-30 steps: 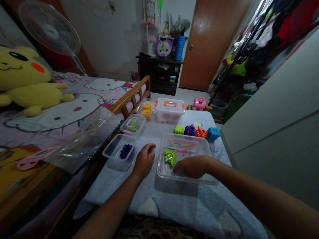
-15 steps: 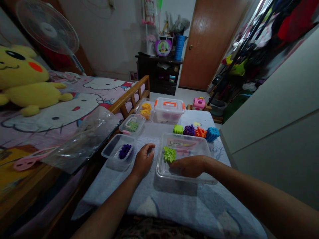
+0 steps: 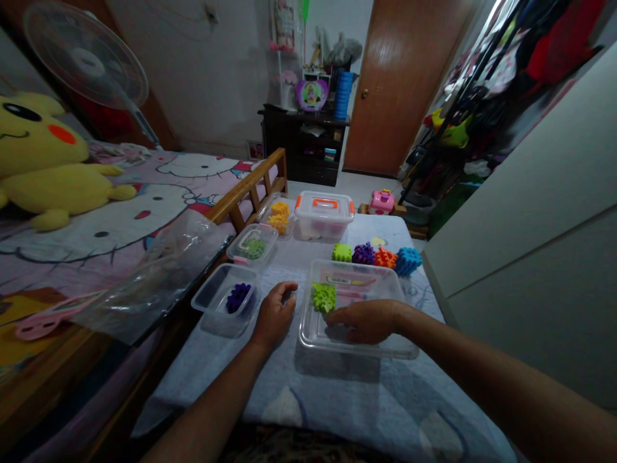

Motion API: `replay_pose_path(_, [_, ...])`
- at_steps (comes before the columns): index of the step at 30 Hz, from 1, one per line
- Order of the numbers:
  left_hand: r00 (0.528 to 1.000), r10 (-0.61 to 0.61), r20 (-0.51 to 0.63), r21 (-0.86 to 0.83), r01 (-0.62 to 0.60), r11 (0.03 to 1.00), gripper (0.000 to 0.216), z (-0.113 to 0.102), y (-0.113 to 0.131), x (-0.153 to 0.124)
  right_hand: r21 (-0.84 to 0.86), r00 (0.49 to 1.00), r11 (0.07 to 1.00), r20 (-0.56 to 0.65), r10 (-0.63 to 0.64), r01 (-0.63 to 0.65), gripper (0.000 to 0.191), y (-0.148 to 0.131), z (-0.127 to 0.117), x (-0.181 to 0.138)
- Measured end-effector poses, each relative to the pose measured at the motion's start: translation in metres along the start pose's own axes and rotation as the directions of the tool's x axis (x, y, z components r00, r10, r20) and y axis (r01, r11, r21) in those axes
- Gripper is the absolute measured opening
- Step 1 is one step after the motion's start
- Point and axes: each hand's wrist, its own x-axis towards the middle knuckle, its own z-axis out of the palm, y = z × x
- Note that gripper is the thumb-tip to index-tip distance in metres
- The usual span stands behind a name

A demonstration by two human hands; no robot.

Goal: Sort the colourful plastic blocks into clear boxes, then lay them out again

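A lime-green block of interlocking toothed pieces [image 3: 323, 298] sits in the left part of a clear plastic tray or box lid [image 3: 357, 347]. My right hand [image 3: 369, 321] is over the tray, with its index finger stretched toward the block's lower edge; whether it touches cannot be made out. Nothing shows in that hand. My left hand [image 3: 276, 314] rests on the cloth between this tray and a small clear container [image 3: 207, 299], its fingers loosely apart and holding nothing. Inside that container lies a dark purple toothed piece [image 3: 238, 298].
Behind the tray stand green [image 3: 342, 252], purple [image 3: 363, 253], orange [image 3: 385, 258] and blue [image 3: 409, 261] toothed blocks. A lidded box with orange latches [image 3: 324, 215], a container with green pieces [image 3: 253, 246] and yellow pieces [image 3: 279, 217] sit farther back. A wooden bed rail [image 3: 248, 186] borders the left.
The green block has turned to show more of its side and now sits lower in the tray. My right fingers have straightened and spread slightly. My left hand has stayed put.
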Motion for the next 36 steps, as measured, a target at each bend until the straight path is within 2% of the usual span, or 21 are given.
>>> replay_pose_path(2, [1.0,-0.003,0.004,-0.008,0.003,1.0,0.028,0.0,0.0,0.0,0.014,0.998,0.999,0.053,0.031,-0.032,0.037,-0.003,-0.011,-0.012])
replay_pose_path(4, [1.0,0.0,0.008,-0.011,0.0,1.0,0.029,0.0,-0.001,0.0,0.027,0.999,0.999,0.043,0.03,-0.031,0.028,-0.006,-0.028,-0.025])
replay_pose_path(6, [1.0,0.006,0.006,-0.019,-0.006,1.0,0.029,0.0,-0.001,0.0,0.059,0.998,0.998,-0.053,0.013,-0.01,0.02,-0.006,-0.051,-0.036])
replay_pose_path(7, [1.0,0.009,0.003,-0.023,-0.009,1.0,0.029,0.0,-0.001,0.0,0.07,0.99,0.997,-0.139,0.027,-0.017,0.018,-0.003,-0.062,-0.039])
replay_pose_path(8, [1.0,0.012,-0.005,-0.026,-0.012,1.0,0.029,0.0,0.0,0.0,0.049,0.967,0.998,-0.251,0.053,-0.042,0.017,0.001,-0.074,-0.039])
replay_pose_path(10, [1.0,0.019,-0.024,-0.03,-0.02,0.999,0.029,0.0,0.001,0.0,-0.016,0.864,0.984,-0.482,0.147,-0.176,0.016,0.014,-0.092,-0.03])
replay_pose_path(11, [0.999,0.024,-0.031,-0.032,-0.025,0.999,0.029,0.0,0.002,0.0,-0.051,0.811,0.966,-0.555,0.184,-0.254,0.017,0.022,-0.099,-0.021])
replay_pose_path(12, [0.999,0.028,-0.036,-0.034,-0.029,0.999,0.028,0.0,0.003,0.0,-0.097,0.784,0.942,-0.584,0.208,-0.322,0.019,0.032,-0.103,-0.01])
replay_pose_path(13, [0.999,0.03,-0.036,-0.035,-0.031,0.999,0.028,0.0,0.003,0.0,-0.149,0.779,0.913,-0.584,0.229,-0.38,0.023,0.041,-0.106,0.002])
replay_pose_path(16, [1.0,0.021,-0.015,-0.028,-0.021,0.999,0.028,0.0,0.002,-0.001,-0.304,0.825,0.828,-0.484,0.292,-0.471,0.049,0.067,-0.104,0.039])
replay_pose_path(18, [1.0,0.011,0.004,-0.017,-0.011,1.0,0.029,-0.001,0.001,0.0,-0.362,0.838,0.784,-0.425,0.343,-0.505,0.063,0.08,-0.1,0.058])
replay_pose_path(20, [1.0,0.008,0.011,-0.012,-0.008,1.0,0.029,0.0,-0.001,0.0,-0.392,0.842,0.761,-0.394,0.369,-0.517,0.069,0.088,-0.096,0.071])
replay_pose_path(26, [1.0,0.017,-0.007,-0.009,-0.017,1.0,0.027,0.0,-0.002,0.001,-0.407,0.86,0.767,-0.351,0.37,-0.496,0.074,0.101,-0.088,0.087])
replay_pose_path(36, [1.0,0.022,-0.002,-0.021,-0.022,1.0,0.027,0.0,-0.004,0.0,-0.398,0.861,0.784,-0.389,0.326,-0.477,0.065,0.113,-0.08,0.096])
